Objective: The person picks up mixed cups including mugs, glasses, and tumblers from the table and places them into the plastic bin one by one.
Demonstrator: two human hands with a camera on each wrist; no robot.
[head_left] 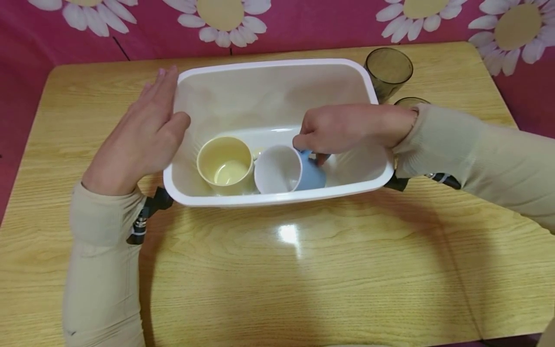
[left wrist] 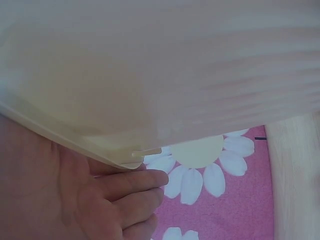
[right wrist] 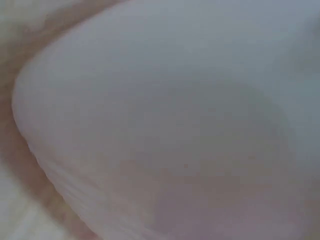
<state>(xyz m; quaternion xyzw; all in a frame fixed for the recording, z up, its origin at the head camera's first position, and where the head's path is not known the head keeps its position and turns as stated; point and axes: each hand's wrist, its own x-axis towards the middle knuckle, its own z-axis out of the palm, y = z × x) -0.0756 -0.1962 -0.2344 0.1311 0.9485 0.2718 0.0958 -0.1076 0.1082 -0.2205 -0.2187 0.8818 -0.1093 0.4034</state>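
A white plastic basin (head_left: 277, 199) stands on the table with two mugs inside. The yellow mug (head_left: 225, 161) is upright in its left half. Beside it, the blue mug (head_left: 313, 174), white within, leans with its mouth turned left. My right hand (head_left: 342, 127) reaches over the basin's right side and pinches the blue mug's handle. Along the left rim rests my left hand (head_left: 143, 127), fingers fairly straight. The left wrist view shows that hand (left wrist: 100, 195) against the basin's rim (left wrist: 65, 140). In the right wrist view the basin's wall (right wrist: 150, 110) hides the right hand.
A dark tinted glass (head_left: 389, 72) stands at the basin's back right corner. A second glass (head_left: 412, 101) shows partly behind the right forearm. The wooden table (head_left: 277, 279) extends in front, and a pink flowered cloth (head_left: 303, 29) hangs behind.
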